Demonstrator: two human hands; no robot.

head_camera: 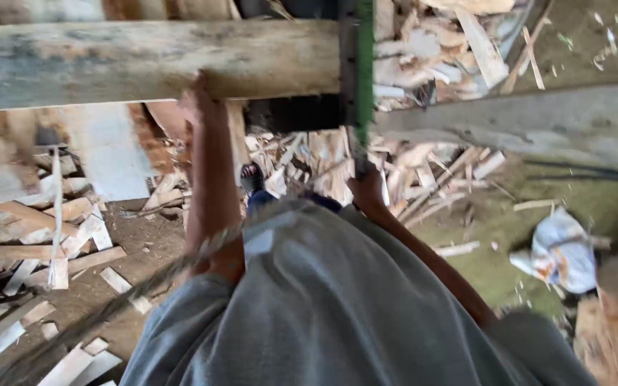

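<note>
Dirt floor (144,239) below you, littered with offcuts (366,161) and wood scraps. Your left hand (196,104) presses against the near edge of the beam (144,61), fingers flat on its underside; how far it curls round, you cannot tell. Your right hand (366,187) is closed round the handle of the saw (355,78), whose green blade stands upright in the cut at the beam's right end. A white bag (559,250) lies on the floor, well apart to your right.
</note>
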